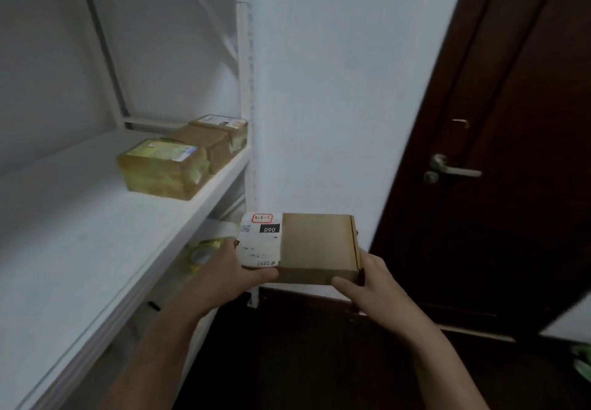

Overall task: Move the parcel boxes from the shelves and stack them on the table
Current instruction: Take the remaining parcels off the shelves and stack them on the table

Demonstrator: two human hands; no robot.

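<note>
Flat cardboard parcel box (315, 246) held level in mid-air, clear of the white shelf (105, 233). Left hand (238, 273) grips its labelled end; right hand (367, 285) grips the opposite end, fingers curled about the edges. Three taped parcels (163, 169) sit on the shelf.

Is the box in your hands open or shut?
Shut. The box is flat and flush on top, with no flap raised. The left hand and right hand grip its two ends and hold it level.
</note>
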